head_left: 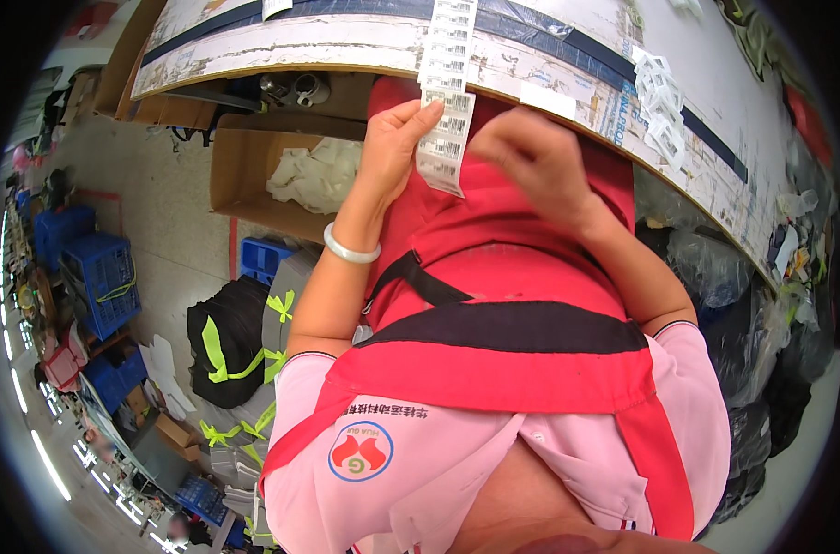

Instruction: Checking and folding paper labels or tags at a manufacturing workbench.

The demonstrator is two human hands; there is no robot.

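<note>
A long strip of white barcode labels [445, 138] runs down from the table top and hangs over its front edge. My left hand [401, 134] is closed on this strip, with the thumb lying on the labels. The strip's lower end dangles in front of my red apron [503, 277]. Just to the right of the strip, my right hand [533, 157] is raised with its fingers bent inward. Motion blurs those fingers, so whether anything is between them does not show. A small blank white label piece [547, 100] lies at the table edge beyond the right hand.
The worn white table [346, 46] spans the far side. On its right lies a heap of printed labels [660, 106]. A cardboard box [240, 175] with white cloth stands below on the left, near black bundles [226, 332] tied with green ribbon. Plastic bags [715, 268] crowd the right.
</note>
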